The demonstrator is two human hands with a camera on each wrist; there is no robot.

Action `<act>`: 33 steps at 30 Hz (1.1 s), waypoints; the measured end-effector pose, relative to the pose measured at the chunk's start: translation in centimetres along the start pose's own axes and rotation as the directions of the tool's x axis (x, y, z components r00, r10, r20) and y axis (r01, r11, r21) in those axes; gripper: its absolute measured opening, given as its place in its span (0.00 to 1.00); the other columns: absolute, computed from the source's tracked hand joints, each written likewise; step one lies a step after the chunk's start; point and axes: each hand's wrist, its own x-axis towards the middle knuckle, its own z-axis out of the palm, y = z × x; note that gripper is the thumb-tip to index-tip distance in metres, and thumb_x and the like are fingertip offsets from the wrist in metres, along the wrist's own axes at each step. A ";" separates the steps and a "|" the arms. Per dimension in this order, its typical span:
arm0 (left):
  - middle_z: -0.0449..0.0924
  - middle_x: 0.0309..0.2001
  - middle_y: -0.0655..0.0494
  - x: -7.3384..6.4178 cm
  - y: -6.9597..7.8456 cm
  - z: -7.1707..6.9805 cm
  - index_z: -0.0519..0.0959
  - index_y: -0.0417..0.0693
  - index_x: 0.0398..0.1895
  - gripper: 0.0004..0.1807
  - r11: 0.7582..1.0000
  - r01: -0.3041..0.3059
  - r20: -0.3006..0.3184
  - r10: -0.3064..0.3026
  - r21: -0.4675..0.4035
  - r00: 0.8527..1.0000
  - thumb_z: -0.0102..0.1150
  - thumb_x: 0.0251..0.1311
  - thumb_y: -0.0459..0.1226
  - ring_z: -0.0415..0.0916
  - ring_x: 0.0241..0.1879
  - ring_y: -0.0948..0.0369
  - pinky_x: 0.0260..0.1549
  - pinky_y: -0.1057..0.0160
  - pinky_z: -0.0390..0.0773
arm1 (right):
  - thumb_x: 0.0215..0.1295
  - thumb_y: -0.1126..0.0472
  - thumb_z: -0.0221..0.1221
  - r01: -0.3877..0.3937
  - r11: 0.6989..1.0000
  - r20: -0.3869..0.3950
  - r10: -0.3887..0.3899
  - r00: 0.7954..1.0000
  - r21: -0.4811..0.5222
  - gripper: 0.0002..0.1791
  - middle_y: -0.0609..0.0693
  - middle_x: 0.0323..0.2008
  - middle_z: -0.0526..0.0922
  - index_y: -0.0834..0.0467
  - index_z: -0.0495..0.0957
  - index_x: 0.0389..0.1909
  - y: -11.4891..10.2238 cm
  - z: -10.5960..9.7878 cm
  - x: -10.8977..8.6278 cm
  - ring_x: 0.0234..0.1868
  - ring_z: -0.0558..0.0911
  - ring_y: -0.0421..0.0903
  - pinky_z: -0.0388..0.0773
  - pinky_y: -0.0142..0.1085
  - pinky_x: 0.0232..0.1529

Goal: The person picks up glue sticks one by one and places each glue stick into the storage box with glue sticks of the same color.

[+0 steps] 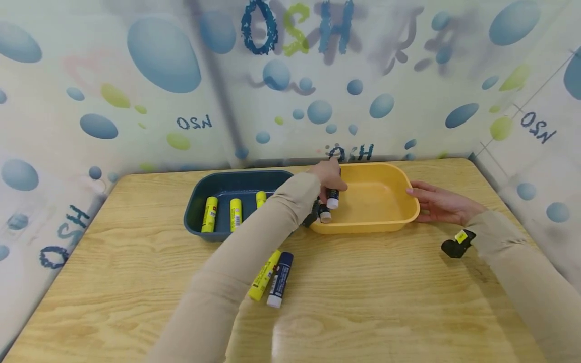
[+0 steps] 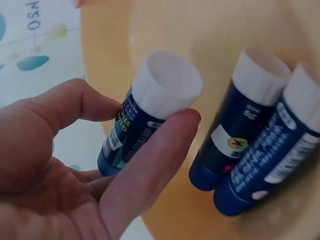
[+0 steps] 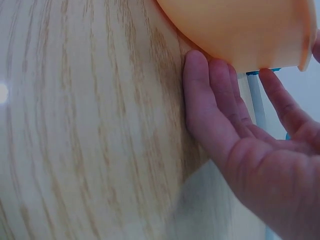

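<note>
Glue stick (image 2: 150, 102) is pinched in the left fingers (image 2: 150, 170) above the yellow tray (image 1: 367, 227).

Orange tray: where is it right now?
In the head view, the orange tray sits right of centre, near the far edge of the table, between the blue tray and the right hand.

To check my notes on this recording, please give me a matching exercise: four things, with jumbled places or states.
1. Dark blue tray
2. Orange tray
3. Left grip
4. Right grip

A. at the orange tray's right end
B. has yellow glue sticks inside
C. pinches a navy glue stick
D. has navy glue sticks inside

Pairs: 1-B; 2-D; 3-C; 4-A
</note>
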 end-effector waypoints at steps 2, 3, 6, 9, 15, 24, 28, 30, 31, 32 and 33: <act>0.78 0.40 0.42 0.1 0.4 0.1 0.51 0.39 0.70 0.36 0.999 0.009 0.009 -0.009 0.032 1.000 0.57 0.66 0.40 0.84 0.28 0.53 0.21 0.64 0.81 | 0.75 0.54 0.48 0.001 1.000 -0.004 -0.001 1.000 -0.010 0.21 0.48 0.50 0.75 0.49 0.56 0.64 0.0 0.0 0.0 0.49 0.78 0.45 0.77 0.45 0.51; 0.78 0.40 0.42 0.2 0.6 0.1 0.52 0.38 0.69 0.35 0.999 0.012 0.017 -0.013 0.050 1.000 0.57 0.66 0.40 0.84 0.27 0.53 0.21 0.64 0.81 | 0.75 0.53 0.48 0.002 1.000 -0.005 -0.002 1.000 -0.015 0.21 0.48 0.51 0.75 0.50 0.56 0.64 0.0 0.0 0.0 0.49 0.77 0.45 0.76 0.45 0.51; 0.77 0.39 0.45 0.8 1.0 0.2 0.59 0.36 0.66 0.30 0.985 0.000 0.039 -0.007 0.171 0.999 0.55 0.66 0.41 0.81 0.24 0.59 0.17 0.71 0.77 | 0.75 0.53 0.48 0.004 1.000 -0.009 -0.005 1.000 -0.025 0.21 0.49 0.51 0.74 0.50 0.56 0.64 0.0 0.1 0.0 0.49 0.77 0.45 0.76 0.45 0.51; 0.72 0.36 0.50 1.7 1.2 0.5 0.72 0.37 0.50 0.17 0.949 -0.018 0.062 -0.002 0.314 0.998 0.54 0.65 0.40 0.69 0.22 0.64 0.18 0.72 0.67 | 0.75 0.53 0.48 0.004 1.000 -0.008 -0.004 1.000 -0.028 0.20 0.49 0.52 0.73 0.50 0.57 0.63 0.0 0.1 0.1 0.49 0.77 0.45 0.76 0.45 0.51; 0.71 0.40 0.52 3.2 1.6 1.6 0.80 0.46 0.40 0.06 0.961 0.271 0.066 -0.273 0.049 0.960 0.61 0.62 0.37 0.69 0.35 0.57 0.27 0.64 0.72 | 0.75 0.53 0.48 0.006 0.999 -0.009 -0.006 1.000 -0.035 0.21 0.50 0.52 0.73 0.50 0.56 0.64 0.0 -0.1 0.2 0.49 0.77 0.45 0.77 0.45 0.51; 0.70 0.39 0.54 2.0 2.8 1.7 0.82 0.46 0.37 0.03 0.921 0.115 0.099 -0.162 0.372 0.982 0.60 0.62 0.35 0.65 0.34 0.59 0.26 0.67 0.68 | 0.75 0.53 0.49 0.002 1.000 -0.017 -0.003 1.000 -0.021 0.23 0.49 0.52 0.73 0.50 0.55 0.65 0.1 -0.1 0.2 0.50 0.77 0.45 0.76 0.46 0.52; 0.72 0.45 0.56 0.3 4.2 1.4 0.81 0.49 0.44 0.08 0.799 0.006 0.135 -0.109 0.601 0.985 0.60 0.63 0.35 0.66 0.37 0.62 0.29 0.71 0.70 | 0.75 0.53 0.48 0.006 1.000 -0.017 -0.007 1.000 -0.027 0.22 0.49 0.52 0.73 0.50 0.55 0.65 0.1 -0.1 0.2 0.49 0.77 0.44 0.76 0.45 0.51; 0.73 0.50 0.56 -0.1 4.6 1.4 0.82 0.50 0.48 0.12 0.791 0.025 0.122 -0.126 0.611 0.984 0.63 0.60 0.35 0.68 0.40 0.62 0.34 0.71 0.73 | 0.76 0.53 0.47 0.007 0.999 -0.013 -0.007 1.000 -0.032 0.22 0.49 0.52 0.73 0.50 0.55 0.65 0.1 -0.1 0.1 0.49 0.77 0.44 0.76 0.44 0.51; 0.74 0.52 0.57 -0.3 4.8 1.4 0.82 0.50 0.49 0.14 0.806 0.057 0.100 -0.143 0.589 0.985 0.64 0.59 0.34 0.69 0.42 0.63 0.36 0.71 0.75 | 0.76 0.52 0.47 0.008 0.999 -0.011 -0.008 1.000 -0.034 0.23 0.49 0.52 0.73 0.51 0.54 0.65 0.1 -0.1 0.1 0.50 0.77 0.44 0.76 0.44 0.51; 0.74 0.54 0.57 -0.4 4.9 1.4 0.82 0.50 0.49 0.14 0.809 0.071 0.088 -0.150 0.583 0.985 0.65 0.58 0.34 0.69 0.42 0.63 0.39 0.71 0.75 | 0.75 0.52 0.47 0.008 0.999 -0.009 -0.008 1.000 -0.035 0.23 0.49 0.52 0.73 0.51 0.54 0.66 0.1 0.0 0.0 0.50 0.77 0.44 0.76 0.44 0.51; 0.75 0.54 0.57 -0.4 4.9 1.4 0.83 0.50 0.48 0.14 0.822 0.099 0.076 -0.171 0.561 0.982 0.65 0.58 0.33 0.70 0.42 0.63 0.39 0.71 0.76 | 0.75 0.52 0.48 0.007 0.999 -0.008 -0.008 1.000 -0.034 0.24 0.49 0.53 0.72 0.51 0.53 0.66 0.1 0.0 0.0 0.50 0.77 0.44 0.76 0.44 0.52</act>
